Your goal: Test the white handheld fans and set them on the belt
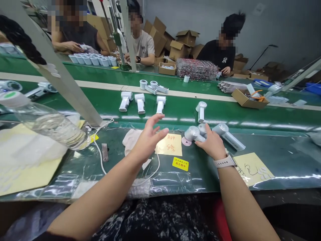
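the left hand [147, 137] hangs in the air over the tabletop [283, 147], its fingers spread and empty, the tips pointing toward a pale handheld fan [161, 104] just beyond them. the right hand [212, 144] is down among more fans, its fingers bent at a left wrapped fan [192, 132] and a right wrapped fan [202, 128] lying close together; whether they grip either or only touch, i cannot tell. a lettered fan [233, 140] lies just beside that wrist. to handle one well, i would take it by the handle and lift it clear of its neighbours, since the round heads look apt to roll and the wrapping slippery; the free left hand could steady the rest.

the tabletop is green under shiny clear film, wrinkled along the near edge. on it lie a white cable [99, 150], a yellow label [180, 163], a handwritten note [169, 144] near the left hand, a pale cloth [131, 140] and, at left, a clear bottle [55, 125].

beyond runs a green belt [180, 108] with other fans spaced along it. across it three co-workers [144, 45] sit by rows of white cups [92, 61] and a wrapped stack [197, 68]; open cartons [184, 43] pile against a grey wall [200, 16].
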Demonstrator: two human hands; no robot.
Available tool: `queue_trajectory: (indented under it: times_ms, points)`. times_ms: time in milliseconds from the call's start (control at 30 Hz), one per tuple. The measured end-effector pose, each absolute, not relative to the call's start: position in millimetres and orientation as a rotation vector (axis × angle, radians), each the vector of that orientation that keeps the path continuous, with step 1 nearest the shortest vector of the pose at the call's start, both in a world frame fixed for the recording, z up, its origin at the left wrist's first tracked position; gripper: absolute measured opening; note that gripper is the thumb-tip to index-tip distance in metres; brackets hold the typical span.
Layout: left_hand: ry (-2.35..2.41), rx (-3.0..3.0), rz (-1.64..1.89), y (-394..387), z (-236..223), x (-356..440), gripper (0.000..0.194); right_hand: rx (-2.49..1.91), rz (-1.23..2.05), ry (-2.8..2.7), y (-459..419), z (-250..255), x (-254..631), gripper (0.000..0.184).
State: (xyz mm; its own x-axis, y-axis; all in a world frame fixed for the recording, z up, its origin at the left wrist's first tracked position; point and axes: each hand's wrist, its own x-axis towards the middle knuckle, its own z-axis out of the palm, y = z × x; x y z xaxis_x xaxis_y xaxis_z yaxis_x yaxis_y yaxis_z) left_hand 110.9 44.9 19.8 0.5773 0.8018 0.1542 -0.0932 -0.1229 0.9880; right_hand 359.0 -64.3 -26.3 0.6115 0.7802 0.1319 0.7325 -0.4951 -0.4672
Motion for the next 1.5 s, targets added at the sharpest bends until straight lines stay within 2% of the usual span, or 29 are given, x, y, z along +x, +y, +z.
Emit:
queue_trajectory:
  times_ms: [100,200,400,533,633,767,867,967,1100,1200,1367,1500]
  points:
    - [0.772,1.805,0.762,58,-1,94,0.044,-2.474,-0.298,-1.293,-74,-44,390,0.073]
    - [0.939,1.921,0.753,70,-28,82,0.034,-2.501,-0.541,-1.353,-87,-57,415,0.065]
    - [1.069,1.973,0.818,79,-59,76,0.013,-2.613,-0.369,-1.264,-122,-60,481,0.069]
    - [0.986,2.165,0.759,73,-60,77,0.013,-2.749,-0.368,-1.022,-131,-41,498,0.068]
    - [0.907,2.241,0.751,70,-61,77,0.015,-2.757,-0.445,-0.890,-98,-34,477,0.066]
    - [0.899,2.217,0.783,68,-61,75,0.018,-2.631,-0.253,-1.194,-13,-48,443,0.038]
    - [0.882,2.168,0.818,66,-56,72,0.018,-2.645,-0.187,-1.144,46,-59,428,0.028]
    - [0.859,2.114,0.839,66,-50,70,0.019,-2.669,-0.197,-1.071,86,-64,406,0.032]
    - [0.879,2.029,0.847,69,-45,68,0.019,-2.559,-0.179,-1.320,115,-69,355,0.031]
    - [0.864,1.985,0.835,68,-45,69,0.021,-2.464,-0.131,-1.485,126,-70,325,0.042]
    - [0.805,1.966,0.811,64,-45,72,0.019,-2.497,-0.071,-1.396,142,-68,311,0.059]
    - [0.825,1.927,0.802,66,-43,71,0.018,-2.532,-0.050,-1.276,149,-55,312,0.049]
